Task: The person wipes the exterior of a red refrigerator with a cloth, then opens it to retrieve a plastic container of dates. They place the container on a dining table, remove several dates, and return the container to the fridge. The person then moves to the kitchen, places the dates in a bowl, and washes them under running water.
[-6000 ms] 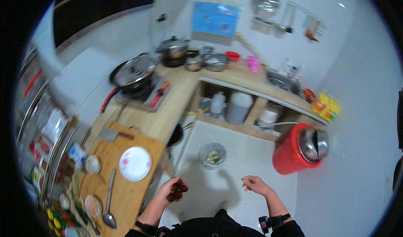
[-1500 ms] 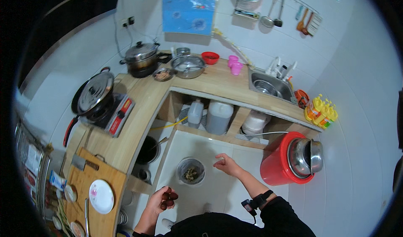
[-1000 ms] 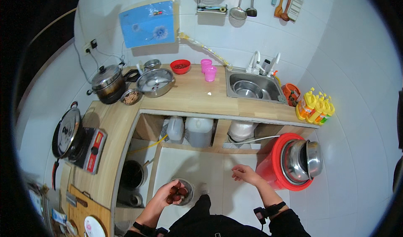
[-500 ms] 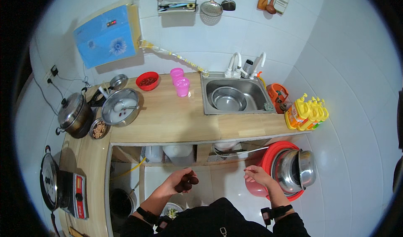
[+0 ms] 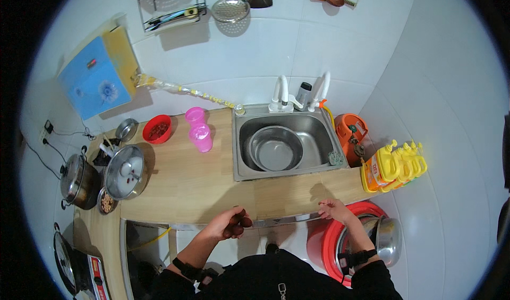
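Observation:
Cupped in my left hand point(image 5: 226, 224) are several dark reddish-brown, roundish things point(image 5: 237, 222) that look like dried dates. That hand hovers at the counter's front edge. My right hand point(image 5: 334, 211) is over the counter edge, above the red tub, its fingers loosely bent and apart with nothing visible in them. Beyond my hands, a steel basin point(image 5: 276, 150) sits inside the sink point(image 5: 313, 140). On the counter at left stand a red bowl point(image 5: 158, 129) of dark red pieces and a steel pot point(image 5: 125, 172) with whitish contents and a ladle.
Two pink cups point(image 5: 201, 138) stand left of the sink. White taps point(image 5: 281, 95) rise behind it. Yellow pump bottles point(image 5: 390, 167) and an orange gas cylinder point(image 5: 351, 135) are at right. A red tub point(image 5: 326, 252) with steel basins stands below. A lidded pot point(image 5: 79, 180) occupies the left corner.
The view has shifted forward, so the sink and counter appear nearer and lower. Both hands now reach the counter's front edge. The left still holds the dark pieces.

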### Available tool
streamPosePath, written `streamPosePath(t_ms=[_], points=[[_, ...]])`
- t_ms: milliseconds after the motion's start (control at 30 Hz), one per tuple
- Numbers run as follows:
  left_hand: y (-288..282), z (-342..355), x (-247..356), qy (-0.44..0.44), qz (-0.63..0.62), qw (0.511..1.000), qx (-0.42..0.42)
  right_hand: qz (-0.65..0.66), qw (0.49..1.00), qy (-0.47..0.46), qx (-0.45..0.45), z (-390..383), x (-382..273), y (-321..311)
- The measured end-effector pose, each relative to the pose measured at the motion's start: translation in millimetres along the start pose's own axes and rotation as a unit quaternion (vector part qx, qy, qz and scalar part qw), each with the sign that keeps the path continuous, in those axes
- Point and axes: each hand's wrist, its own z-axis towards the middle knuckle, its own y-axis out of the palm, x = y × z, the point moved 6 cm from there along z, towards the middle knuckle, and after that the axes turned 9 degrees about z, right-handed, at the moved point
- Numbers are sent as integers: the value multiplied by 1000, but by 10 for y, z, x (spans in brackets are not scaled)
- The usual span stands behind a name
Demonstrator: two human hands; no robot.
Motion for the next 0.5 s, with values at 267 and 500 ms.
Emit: streamPosePath(t_ms=[267,500], points=[[18,463,502,-6,-40,995,86,-21,999,9,-42,873,-366,-427],[-326,714,897,36,-52,994,84,-4,999,29,-41,1476,-613,-365]])
